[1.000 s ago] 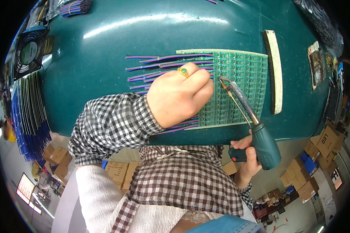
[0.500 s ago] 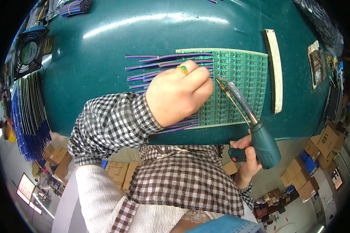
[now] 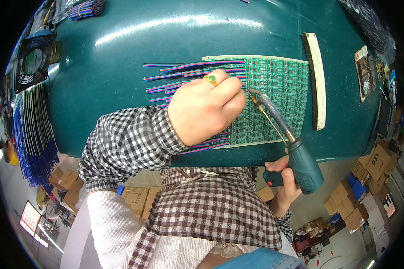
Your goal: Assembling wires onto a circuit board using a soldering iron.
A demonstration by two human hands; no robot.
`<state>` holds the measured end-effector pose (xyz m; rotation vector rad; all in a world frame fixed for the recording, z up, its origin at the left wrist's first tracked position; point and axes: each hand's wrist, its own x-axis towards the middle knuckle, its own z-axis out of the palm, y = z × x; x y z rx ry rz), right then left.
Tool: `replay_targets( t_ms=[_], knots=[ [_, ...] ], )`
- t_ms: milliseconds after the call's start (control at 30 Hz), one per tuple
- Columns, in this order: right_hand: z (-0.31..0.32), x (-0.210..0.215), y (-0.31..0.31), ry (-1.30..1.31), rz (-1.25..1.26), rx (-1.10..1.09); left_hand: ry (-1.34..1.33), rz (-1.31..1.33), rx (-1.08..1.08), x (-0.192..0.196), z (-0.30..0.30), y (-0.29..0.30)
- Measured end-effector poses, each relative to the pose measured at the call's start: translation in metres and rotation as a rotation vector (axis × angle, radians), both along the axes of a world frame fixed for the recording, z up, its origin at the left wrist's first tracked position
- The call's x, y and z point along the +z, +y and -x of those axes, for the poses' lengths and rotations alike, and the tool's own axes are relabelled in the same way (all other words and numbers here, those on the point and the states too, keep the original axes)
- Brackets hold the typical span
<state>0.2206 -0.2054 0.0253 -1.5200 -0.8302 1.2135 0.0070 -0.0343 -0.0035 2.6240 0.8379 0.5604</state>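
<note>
A green panel of small circuit boards [image 3: 276, 96] lies on the table, with several thin multicoloured ribbon wires [image 3: 166, 79] running out from its left part. Over those wires rests my left hand [image 3: 206, 107], its fingers pinched together at the row where wires meet the boards. What the fingertips hold is hidden under the hand. My right hand [image 3: 286, 181] is wrapped round the handle of a dark green soldering gun [image 3: 306, 166] below the panel's right side. The gun's bent metal tip reaches the boards right beside my left fingertips, and a thin tube runs along its barrel.
A white-topped bar [image 3: 318, 83] stands right of the panel. Farther right is a small worn tray [image 3: 365, 74]. At the left edge are a black fan [image 3: 33, 60] and hanging blue wires [image 3: 33, 139]. A banded wire bundle [image 3: 86, 10] lies at the back left. Cardboard boxes [image 3: 345, 197] sit below.
The soldering gun has shifted slightly left and up, its tip closer to my left fingertips. My left hand stays almost still.
</note>
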Motion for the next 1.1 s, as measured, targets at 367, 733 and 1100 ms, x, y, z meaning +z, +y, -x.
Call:
replay_targets(
  t_ms=[367, 733, 1100],
  knots=[
    [0.0021, 0.0014, -0.0012, -0.005, -0.03, -0.034, 0.001, 0.009, 0.001, 0.0004, 0.0003, -0.0006],
    [0.0033, 0.0038, -0.0013, -0.002, 0.022, -0.061, 0.008, 0.021, -0.001, 0.0011, 0.0011, -0.0009],
    [-0.0009, 0.0007, -0.0046, 0.024, 0.009, -0.033, -0.022, 0.017, 0.002, -0.0013, 0.0013, -0.001]
  ],
)
